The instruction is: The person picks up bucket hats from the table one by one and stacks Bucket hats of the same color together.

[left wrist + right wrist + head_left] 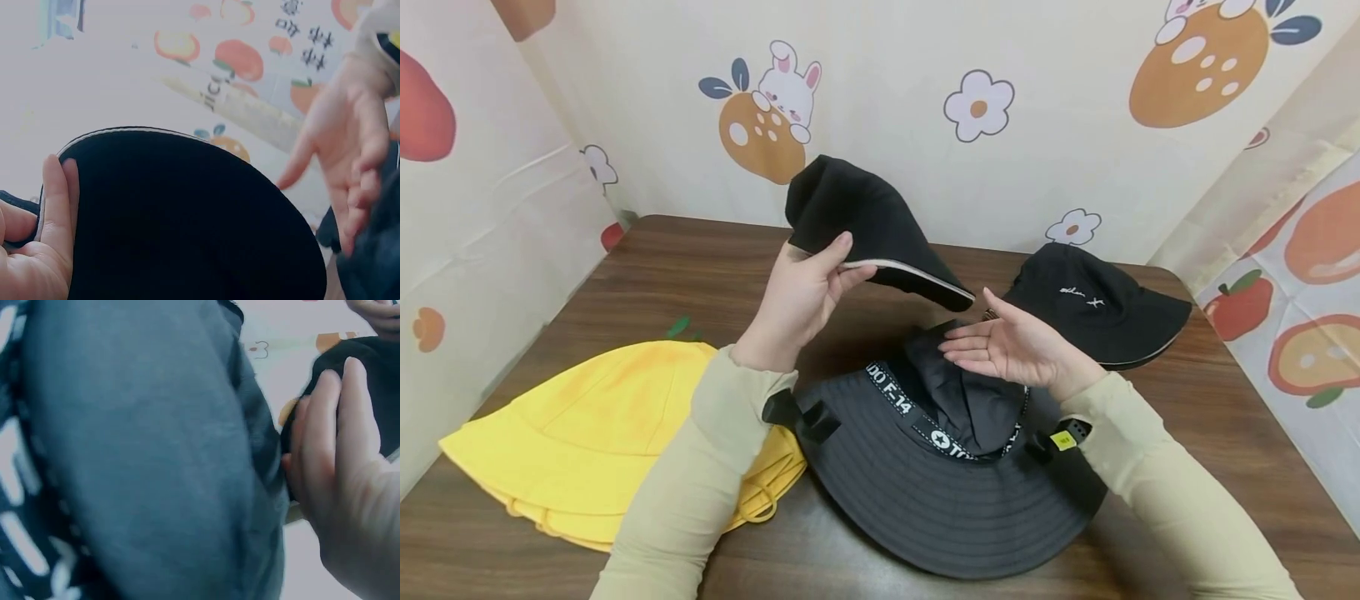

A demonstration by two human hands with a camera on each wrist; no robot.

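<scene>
In the head view my left hand point(808, 292) grips the edge of a folded black hat point(865, 217) with pale piping, lifted above the table. Its thumb shows on the near side, and part of the hand is behind the fabric. My right hand point(1011, 346) has straight fingers, palm turned toward the left, and holds nothing. It hovers over the crown of a dark grey wide-brimmed hat point(925, 517) with a white-lettered band. In the left wrist view the black brim point(187, 219) fills the middle, and the right hand is apart from it.
A stack of yellow hats point(602, 425) lies on the left of the brown wooden table point(685, 267). Another black hat point(1097, 308) with small white lettering sits at the back right. Patterned cloth point(895, 100) hangs behind the table.
</scene>
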